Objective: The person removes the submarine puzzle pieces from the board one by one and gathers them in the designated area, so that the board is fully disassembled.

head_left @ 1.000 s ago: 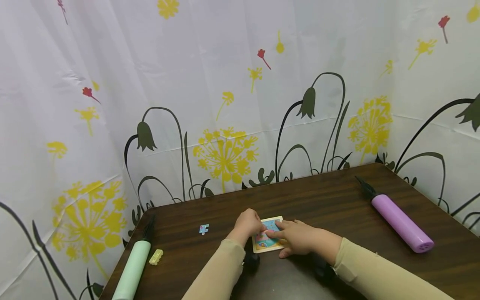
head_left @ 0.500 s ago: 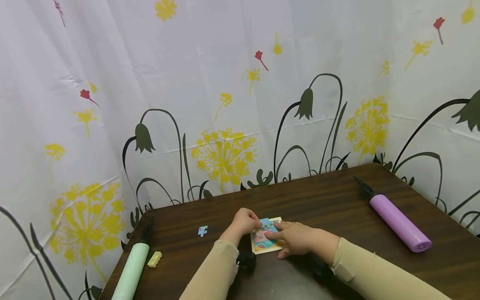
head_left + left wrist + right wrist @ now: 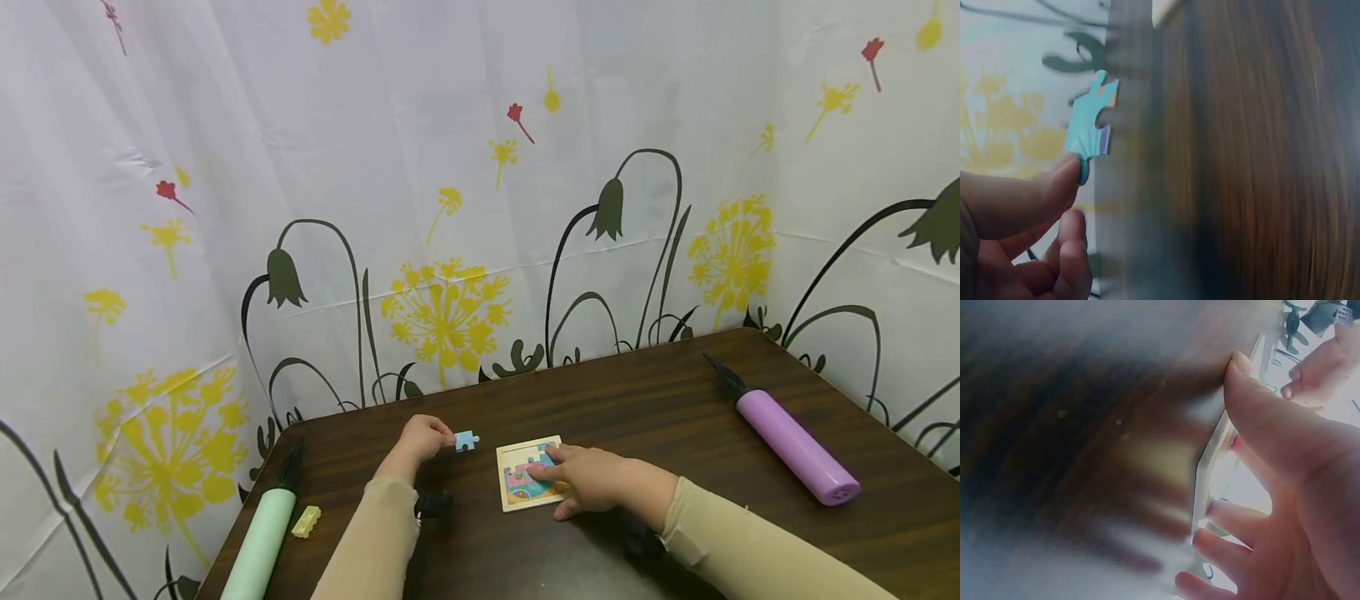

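My left hand (image 3: pixel 422 442) pinches a light blue jigsaw piece (image 3: pixel 466 441) above the table, left of a small framed puzzle board (image 3: pixel 513 456). In the left wrist view the jigsaw piece (image 3: pixel 1088 119) stands up from between thumb and fingers, with orange and purple marks on its edge. The upper left of the board shows bare pale backing; pink, blue and orange pieces fill its lower part. My right hand (image 3: pixel 596 479) rests on the board's right side with fingers spread, hiding that side. From the right wrist view, the thumb lies along the board's edge (image 3: pixel 1210 447).
At the left lie a mint green hand pump (image 3: pixel 258 546) and a small yellow block (image 3: pixel 307 522). A purple hand pump (image 3: pixel 797 446) lies on the right of the dark wooden table (image 3: pixel 637 392). A flower-print curtain (image 3: pixel 450 125) hangs behind.
The left hand has lifted the blue jigsaw piece off the board and carried it left, baring the backing. It now covers the spot where another loose piece lay. The right hand has barely moved.
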Demonstrator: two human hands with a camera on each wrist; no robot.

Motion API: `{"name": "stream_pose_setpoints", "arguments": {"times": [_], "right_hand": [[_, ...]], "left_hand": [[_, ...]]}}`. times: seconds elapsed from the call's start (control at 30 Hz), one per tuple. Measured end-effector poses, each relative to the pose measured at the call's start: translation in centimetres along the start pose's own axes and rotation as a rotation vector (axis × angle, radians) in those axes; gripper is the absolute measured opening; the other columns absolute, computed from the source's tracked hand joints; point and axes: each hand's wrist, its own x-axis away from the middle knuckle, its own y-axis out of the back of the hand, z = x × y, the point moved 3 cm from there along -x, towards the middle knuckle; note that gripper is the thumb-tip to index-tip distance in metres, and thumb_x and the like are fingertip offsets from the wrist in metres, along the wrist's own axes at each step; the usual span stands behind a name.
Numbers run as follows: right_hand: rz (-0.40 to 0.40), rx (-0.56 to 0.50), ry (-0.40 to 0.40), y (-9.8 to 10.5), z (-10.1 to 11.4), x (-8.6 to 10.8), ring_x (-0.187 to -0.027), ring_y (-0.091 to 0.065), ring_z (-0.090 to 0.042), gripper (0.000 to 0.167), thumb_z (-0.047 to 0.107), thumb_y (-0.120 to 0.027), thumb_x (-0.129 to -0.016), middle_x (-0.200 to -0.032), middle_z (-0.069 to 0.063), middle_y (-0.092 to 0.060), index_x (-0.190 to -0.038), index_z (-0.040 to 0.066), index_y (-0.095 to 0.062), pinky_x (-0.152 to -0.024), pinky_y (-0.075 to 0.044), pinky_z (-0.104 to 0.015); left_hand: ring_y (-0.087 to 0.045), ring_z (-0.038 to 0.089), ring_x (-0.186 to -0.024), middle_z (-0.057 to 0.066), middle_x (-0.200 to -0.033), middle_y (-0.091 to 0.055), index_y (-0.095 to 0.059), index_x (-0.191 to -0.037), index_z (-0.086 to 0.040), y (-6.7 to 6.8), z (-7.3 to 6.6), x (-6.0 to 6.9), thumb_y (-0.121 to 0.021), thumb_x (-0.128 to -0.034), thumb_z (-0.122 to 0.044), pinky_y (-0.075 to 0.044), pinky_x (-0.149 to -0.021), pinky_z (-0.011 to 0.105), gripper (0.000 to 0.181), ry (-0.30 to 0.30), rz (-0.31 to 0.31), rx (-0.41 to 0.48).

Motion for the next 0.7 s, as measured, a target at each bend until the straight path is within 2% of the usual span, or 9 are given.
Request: {"name": "stream_pose_setpoints", "arguments": {"times": [0.1, 0.23, 0.43, 0.57, 0.7], "right_hand": [[0.004, -0.006, -0.004, 0.0, 0.0, 0.0, -0.139, -0.035, -0.036, 0.074, 0.050, -0.074, -0.083, -0.155, -0.014, -0.035, -0.149, 0.032, -0.045, -0.103, -0.037, -0.053], [0.010, -0.006, -0.010, 0.0, 0.0, -0.1, -0.139, -0.036, -0.036, 0.074, 0.050, -0.074, -0.083, -0.155, -0.013, -0.035, -0.149, 0.033, -0.045, -0.103, -0.038, -0.053], [0.015, -0.007, -0.009, -0.1, -0.1, -0.2, -0.140, -0.034, -0.034, 0.075, 0.051, -0.074, -0.083, -0.155, -0.013, -0.035, -0.149, 0.034, -0.044, -0.103, -0.038, -0.051], [0.007, -0.007, -0.004, -0.1, -0.1, -0.1, -0.139, -0.035, -0.034, 0.075, 0.051, -0.074, -0.083, -0.154, -0.013, -0.036, -0.149, 0.033, -0.045, -0.102, -0.039, -0.051], [0.000, -0.006, -0.002, -0.1, -0.1, -0.1, -0.139, -0.036, -0.034, 0.075, 0.051, -0.075, -0.082, -0.154, -0.014, -0.036, -0.149, 0.033, -0.045, -0.102, -0.039, -0.051]], "left_hand": [[-0.050, 0.024, -0.079, 0.007, -0.082, -0.059, -0.069, -0.079, 0.003, 1.0, 1.4, 0.1, -0.072, -0.0842, -0.002, -0.045, -0.072, 0.038, 0.008, 0.059, -0.005, -0.024], [-0.051, 0.025, -0.080, 0.007, -0.083, -0.059, -0.070, -0.078, 0.002, 1.5, 2.8, 0.2, -0.071, -0.0832, -0.002, -0.045, -0.074, 0.039, 0.007, 0.124, -0.001, -0.043], [-0.053, 0.024, -0.082, 0.006, -0.083, -0.062, -0.072, -0.080, 0.004, 1.4, 3.7, 0.0, -0.072, -0.0824, -0.002, -0.045, -0.078, 0.039, 0.007, 0.124, 0.000, -0.087], [-0.054, 0.025, -0.083, 0.006, -0.083, -0.062, -0.072, -0.079, -0.001, 1.3, 3.6, -0.1, -0.072, -0.0830, -0.007, -0.045, -0.081, 0.043, 0.007, 0.132, -0.007, -0.140], [-0.054, 0.026, -0.079, 0.003, -0.079, -0.060, -0.068, -0.075, -0.008, 1.1, 3.2, -0.2, -0.073, -0.0823, -0.010, -0.040, -0.086, 0.051, 0.009, 0.118, -0.029, -0.207]]}}
